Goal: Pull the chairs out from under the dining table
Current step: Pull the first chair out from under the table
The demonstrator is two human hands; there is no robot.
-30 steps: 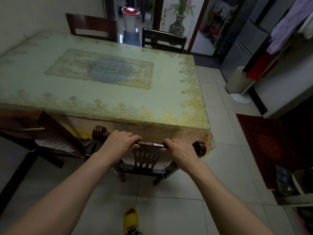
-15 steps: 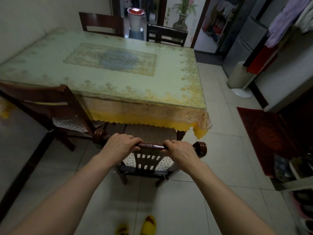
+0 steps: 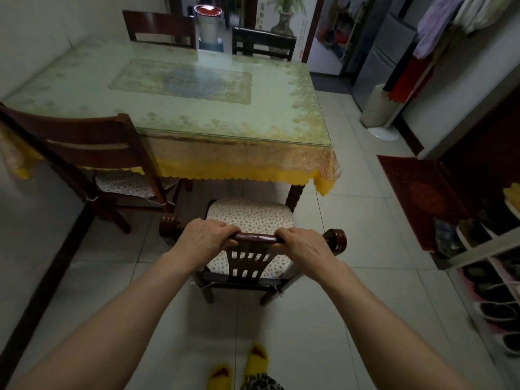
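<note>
The chair (image 3: 249,220) is gripped by its top rail, with the left hand (image 3: 204,240) and right hand (image 3: 305,246) both curled tight over it, fingers (image 3: 225,229) wrapped over the far side. Its cushioned seat is seen clear of the table (image 3: 197,108), just off the near edge. Another chair (image 3: 92,147) is parked at the table's near-left corner, two more at the far side.

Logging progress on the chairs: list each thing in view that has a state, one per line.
Near chair: pulled clear of the table, seat fully showing.
Left chair: partly out, seat at the table's edge.
Two far chairs: still pushed in.
Left hand: shut on the near chair's top rail.
Right hand: shut on the same rail.
Table: cloth on, bare.
</note>
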